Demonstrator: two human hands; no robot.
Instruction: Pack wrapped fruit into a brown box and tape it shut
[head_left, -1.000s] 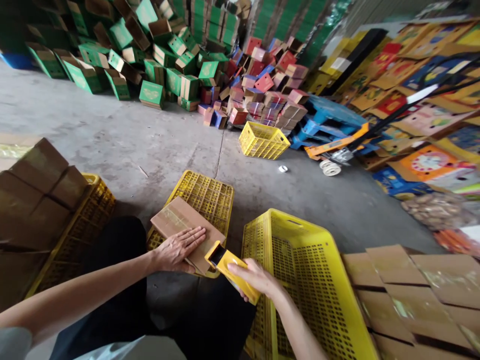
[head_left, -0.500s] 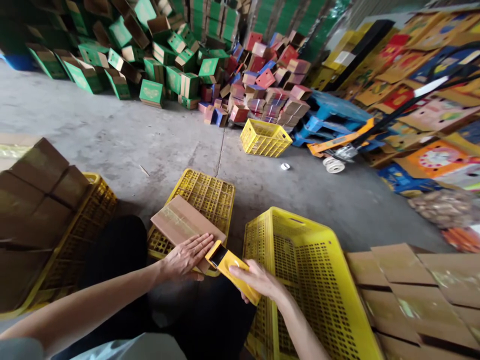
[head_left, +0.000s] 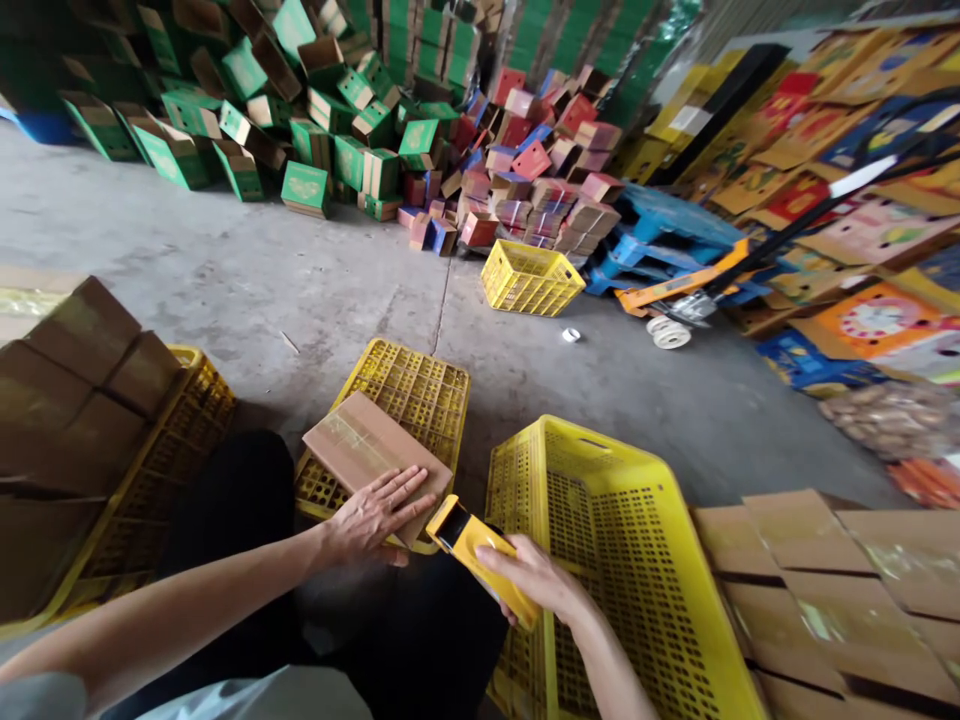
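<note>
A small brown cardboard box (head_left: 360, 425), with a strip of clear tape along its top, lies on an upturned yellow plastic crate (head_left: 420, 375). My left hand (head_left: 379, 512) rests flat on the box's near end, its fingers stretched out. In my right hand (head_left: 529, 575) is a yellow block-shaped hand tool (head_left: 469, 540) with a dark opening at its front; the thumb lies on top and the fingers wrap underneath. The tool's front end is close to the box's near corner, just off my left fingertips. Its exact kind does not show.
An open yellow crate (head_left: 637, 520) stands at my right, near stacked brown boxes (head_left: 832, 580). Another crate (head_left: 206, 395) with brown boxes is at left. Farther off are a small yellow crate (head_left: 532, 280), an orange pallet jack (head_left: 682, 280), blue pallets (head_left: 660, 235) and heaped green boxes (head_left: 304, 185).
My right hand has drawn the yellow hand tool a little right and down, away from the box. My left hand stays on the box, which has barely moved.
</note>
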